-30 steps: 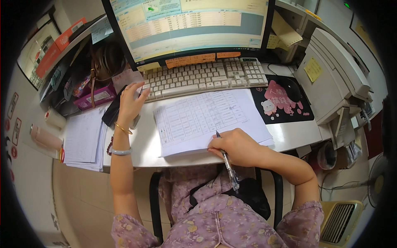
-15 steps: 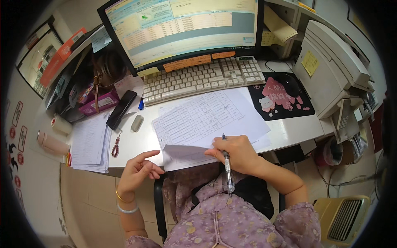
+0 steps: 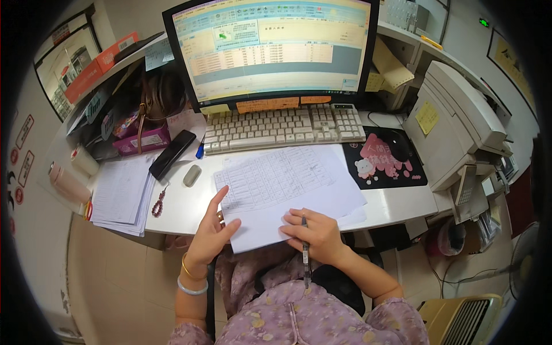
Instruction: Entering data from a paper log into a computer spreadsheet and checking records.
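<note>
My right hand (image 3: 317, 234) is closed around a dark, clear-barrelled pen (image 3: 306, 261) that points down toward my lap. Its fingertips rest on the lower right part of a white paper sheet (image 3: 261, 224). The upper part of the papers carries a printed table (image 3: 270, 179) with handwriting in it; the lower part looks blank. Beside the sheet's left edge is my left hand (image 3: 210, 233), thumb and forefinger spread apart, with nothing visibly gripped. A gold bangle (image 3: 185, 267) and a pale bangle (image 3: 192, 288) circle that wrist.
Behind the papers lie a keyboard (image 3: 282, 127) and a monitor (image 3: 270, 63). To the left are a black phone (image 3: 172, 154), a grey oval object (image 3: 192, 176), a beaded string (image 3: 159, 204) and stacked papers (image 3: 121, 198). A mouse pad (image 3: 382, 161) and a printer (image 3: 451, 121) stand right.
My left hand has moved up to the sheet's left edge, its fingers spreading. The sheet's lifted lower part now lies flatter. The right hand keeps the pen; the view has tilted up.
</note>
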Action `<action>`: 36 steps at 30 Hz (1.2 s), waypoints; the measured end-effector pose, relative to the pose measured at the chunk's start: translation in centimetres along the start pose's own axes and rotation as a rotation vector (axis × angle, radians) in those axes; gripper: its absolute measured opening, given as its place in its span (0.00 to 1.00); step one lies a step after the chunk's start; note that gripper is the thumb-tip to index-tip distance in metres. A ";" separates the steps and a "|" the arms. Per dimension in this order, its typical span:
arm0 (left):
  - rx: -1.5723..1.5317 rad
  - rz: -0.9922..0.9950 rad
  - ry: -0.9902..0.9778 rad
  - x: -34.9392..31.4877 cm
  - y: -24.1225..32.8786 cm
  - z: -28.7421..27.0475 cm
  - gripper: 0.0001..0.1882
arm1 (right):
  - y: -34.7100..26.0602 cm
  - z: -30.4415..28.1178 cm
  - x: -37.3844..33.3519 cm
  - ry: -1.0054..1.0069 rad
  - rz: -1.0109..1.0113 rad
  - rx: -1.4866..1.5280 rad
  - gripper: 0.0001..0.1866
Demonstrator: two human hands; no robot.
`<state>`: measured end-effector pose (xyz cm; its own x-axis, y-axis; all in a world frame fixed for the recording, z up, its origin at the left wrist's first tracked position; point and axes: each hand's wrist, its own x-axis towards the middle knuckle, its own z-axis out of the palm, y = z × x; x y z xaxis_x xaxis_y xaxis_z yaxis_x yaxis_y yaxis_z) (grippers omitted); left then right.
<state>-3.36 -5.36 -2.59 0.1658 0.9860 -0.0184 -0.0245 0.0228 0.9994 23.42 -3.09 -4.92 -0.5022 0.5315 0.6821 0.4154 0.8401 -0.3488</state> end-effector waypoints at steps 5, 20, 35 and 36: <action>0.057 0.123 0.067 -0.5 1.4 -1.0 0.37 | 0.6 -0.6 0.0 0.018 0.048 -0.054 0.15; 0.489 0.108 0.572 -12.7 2.4 -16.3 0.15 | 2.9 -4.7 -0.7 0.015 0.205 -0.100 0.09; 1.300 -0.131 1.086 -8.2 6.2 -41.5 0.19 | 2.9 -4.8 -0.7 0.011 0.230 -0.117 0.09; 1.363 -0.136 1.108 -6.6 5.4 -41.5 0.18 | 3.1 -4.9 -1.0 0.007 0.252 -0.144 0.09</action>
<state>-45.45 -4.89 1.81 -0.6048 0.6399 0.4741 0.7934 0.5360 0.2886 28.96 -1.56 -3.56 -0.3647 0.7206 0.5897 0.6300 0.6573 -0.4135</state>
